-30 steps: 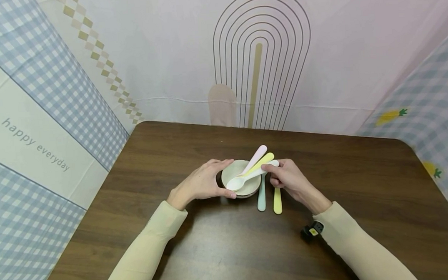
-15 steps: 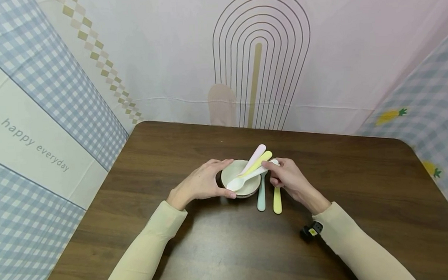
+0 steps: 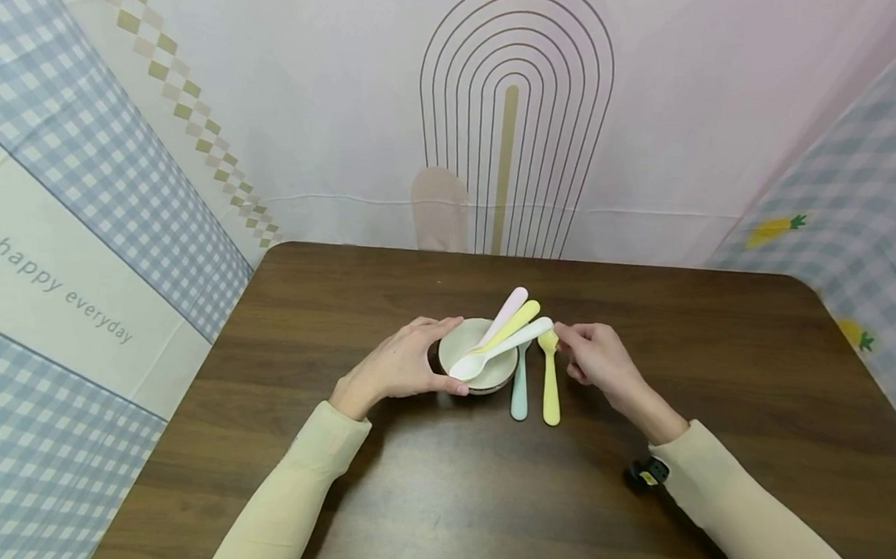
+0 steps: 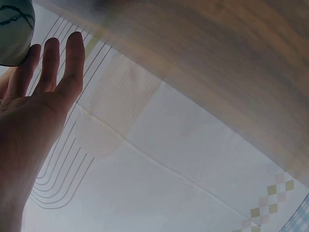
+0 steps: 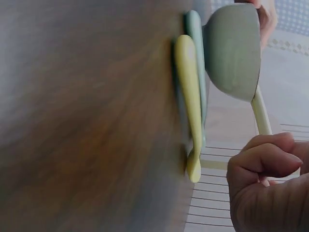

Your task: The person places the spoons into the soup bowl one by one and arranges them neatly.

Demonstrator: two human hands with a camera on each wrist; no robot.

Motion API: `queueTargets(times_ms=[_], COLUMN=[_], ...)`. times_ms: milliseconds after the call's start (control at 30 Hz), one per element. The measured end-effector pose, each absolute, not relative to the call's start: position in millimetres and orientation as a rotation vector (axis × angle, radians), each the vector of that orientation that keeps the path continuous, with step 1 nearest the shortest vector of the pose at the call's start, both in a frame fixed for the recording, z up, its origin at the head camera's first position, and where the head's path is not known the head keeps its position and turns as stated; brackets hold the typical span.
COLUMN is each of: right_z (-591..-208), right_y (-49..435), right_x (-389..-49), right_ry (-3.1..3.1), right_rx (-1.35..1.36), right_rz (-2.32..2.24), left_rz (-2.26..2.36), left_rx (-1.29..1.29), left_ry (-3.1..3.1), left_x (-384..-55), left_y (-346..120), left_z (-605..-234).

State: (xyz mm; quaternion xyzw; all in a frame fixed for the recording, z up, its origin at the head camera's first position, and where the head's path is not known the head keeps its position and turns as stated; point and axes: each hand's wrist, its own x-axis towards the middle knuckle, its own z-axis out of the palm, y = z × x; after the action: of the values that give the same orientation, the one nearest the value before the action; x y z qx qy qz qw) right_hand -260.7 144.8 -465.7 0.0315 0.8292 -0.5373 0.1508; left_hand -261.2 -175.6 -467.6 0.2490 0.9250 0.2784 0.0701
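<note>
Left hand [image 3: 399,361] grips the bowl [image 3: 460,339] toward the counter's [image 3: 457,479] far edge; right hand [image 3: 604,366], loosely curled and apparently empty, beside the white spoon [image 3: 500,349] leaning in the bowl. That hand nudging the handle [image 3: 531,332] could flip it out.

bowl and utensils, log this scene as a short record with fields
bowl: light bowl on a dark wooden table
in bowl: white spoon, pink handle and yellow handle, sticking out over the rim
beside bowl: teal utensil and second yellow utensil, lying on the table
left hand: left hand holds the bowl's side
right hand: right hand near the white spoon's handle end; contact unclear
</note>
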Motion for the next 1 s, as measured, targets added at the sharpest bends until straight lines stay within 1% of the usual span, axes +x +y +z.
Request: queueTargets(times_ms=[267,1000], right_z=[-470,-468], right_y=[149,149], right_x=[-246,-233], right_ry=[2.505,2.619], right_rx=[0.031,0.018], right_rz=[-1.223,-1.029], left_rz=[0.839,0.827], left_rx=[0.739,0.724], left_ry=[2.782,2.78], left_x=[-261,-260], left_y=[-176,-175], left_z=[-467,-467])
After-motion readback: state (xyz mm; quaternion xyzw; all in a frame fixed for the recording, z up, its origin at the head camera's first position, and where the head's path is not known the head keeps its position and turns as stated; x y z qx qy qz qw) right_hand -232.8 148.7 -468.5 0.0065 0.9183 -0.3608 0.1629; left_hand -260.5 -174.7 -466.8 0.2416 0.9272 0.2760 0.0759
